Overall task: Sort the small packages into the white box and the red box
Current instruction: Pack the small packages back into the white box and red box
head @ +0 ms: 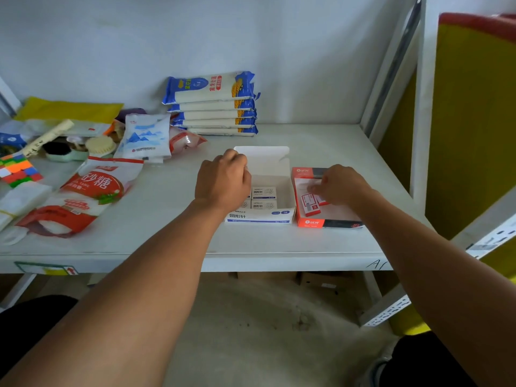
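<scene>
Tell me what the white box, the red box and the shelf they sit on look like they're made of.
White box: thin matte cardboard, judging by its folded, upright lid flap. Red box: also looks like printed card, slightly glossier; its pale inside suggests paperboard. Shelf: probably painted metal, smooth and off-white with a thin bent front edge, though coated board can't be ruled out.

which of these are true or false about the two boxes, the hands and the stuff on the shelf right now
1. The white box stands with its lid flap up. True.
2. The red box sits to the left of the white box. False: it is on its right side.
3. The left hand is over the white box. True.
4. The white box holds no packages. False: small white packages lie inside.
5. The right hand is over the red box. True.
6. The blue noodle packs lie scattered singly. False: they are stacked at the back.
</scene>
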Demonstrator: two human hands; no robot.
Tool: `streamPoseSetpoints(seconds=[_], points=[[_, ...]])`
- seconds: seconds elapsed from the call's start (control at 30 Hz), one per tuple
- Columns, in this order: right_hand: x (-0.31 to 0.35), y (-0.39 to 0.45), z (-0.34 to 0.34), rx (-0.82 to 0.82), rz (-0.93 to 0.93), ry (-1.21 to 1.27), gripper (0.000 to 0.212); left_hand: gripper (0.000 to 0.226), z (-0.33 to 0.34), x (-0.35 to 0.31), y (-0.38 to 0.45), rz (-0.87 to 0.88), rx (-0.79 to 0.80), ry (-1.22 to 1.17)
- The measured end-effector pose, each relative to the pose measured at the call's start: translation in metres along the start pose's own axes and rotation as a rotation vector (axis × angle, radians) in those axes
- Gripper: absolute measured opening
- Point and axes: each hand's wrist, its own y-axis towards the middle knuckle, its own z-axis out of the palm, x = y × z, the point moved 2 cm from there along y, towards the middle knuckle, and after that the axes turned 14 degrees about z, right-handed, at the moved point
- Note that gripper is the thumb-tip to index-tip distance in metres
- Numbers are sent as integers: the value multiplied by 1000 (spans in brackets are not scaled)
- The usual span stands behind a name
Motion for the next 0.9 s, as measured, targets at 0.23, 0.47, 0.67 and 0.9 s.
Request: streamPoseSetpoints(seconds=[0.23,0.47,0.67,0.9], points=[[1,-3,-2,-1,88,78,38,24,1,-4,0,19,20,22],[-1,3,-7,53,109,46,32,26,-2,-5,1,50,23,36],[-4,4,-14,210,114,-27,41,25,-1,-2,-1,48,20,28],[9,-3,-13,79,-64,-78,57,25,2,-1,-2,54,27,43]])
